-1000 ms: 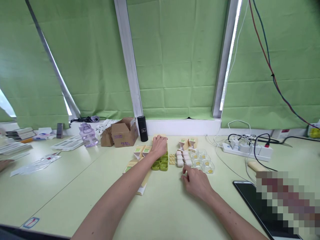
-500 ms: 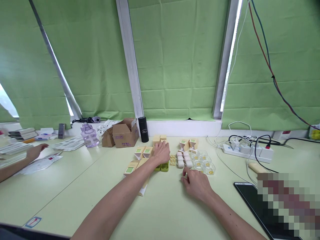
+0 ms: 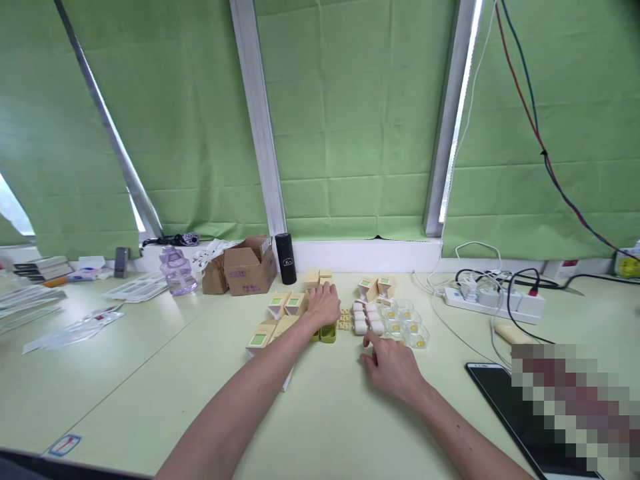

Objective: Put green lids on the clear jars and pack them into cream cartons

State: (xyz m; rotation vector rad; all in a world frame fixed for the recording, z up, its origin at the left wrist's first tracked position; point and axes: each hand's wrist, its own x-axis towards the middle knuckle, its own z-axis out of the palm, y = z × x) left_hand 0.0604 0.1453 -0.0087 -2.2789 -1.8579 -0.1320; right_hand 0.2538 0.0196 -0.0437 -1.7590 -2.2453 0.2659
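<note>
My left hand (image 3: 324, 307) reaches over the green containers (image 3: 329, 333), its fingers bent downward and their tips hidden. Just behind it stand small cream boxes (image 3: 319, 277). More cream boxes with green labels (image 3: 260, 337) lie left of my forearm. My right hand (image 3: 393, 367) hovers or rests near the front of the white rounded pieces (image 3: 368, 319), thumb and index finger apart with nothing between them. Clear cups with yellow centres (image 3: 410, 327) are grouped beyond it. Small yellow pieces (image 3: 345, 319) lie between the hands. Two cream boxes (image 3: 377, 288) stand at the back.
A cardboard box (image 3: 250, 268), a black cylinder (image 3: 285, 259) and a purple bottle (image 3: 178, 271) stand at the back left. On the right are a power strip (image 3: 493, 303) with cables and a black tablet (image 3: 505, 407). Plastic packets (image 3: 77, 330) lie at left.
Another person's hand at the far left has gone out of view. My hands have stayed almost in place, and the view has shifted slightly.
</note>
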